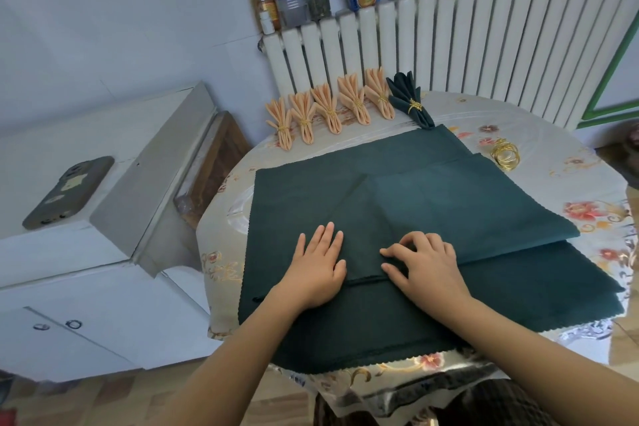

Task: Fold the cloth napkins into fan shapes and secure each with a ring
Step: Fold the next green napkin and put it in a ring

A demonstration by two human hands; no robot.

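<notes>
Item: dark green napkin, top of a stack of like cloths, lying flat on the round tabletop under a flowered plastic cover; near edge doubled over into a first pleat.

Left hand: fingers straight and spread, palm pressing the fold flat. No grip taken.

Right hand: fingers curled, tips pinching the folded edge of the cloth just beside the left hand (exactly how much cloth is caught cannot be told).

Finished stock: 5 peach fans and 1 dark green fan, each ringed in gold, ranked along the far edge against the white radiator.

Spare gold rings: small pile at the far right, well apart from both hands.

Risks, as judged: the pleat may spring open if the flat hand lifts before the pinch is set; the napkin beneath may be dragged along and folded in by mistake; uneven pleats would give a lopsided fan; the stack overhangs the near edge and could slide off.

Surroundings: phone on the white cabinet at left; jars and bottles on the sill above the radiator. Nothing lies between the hands and the rings except open cloth.
</notes>
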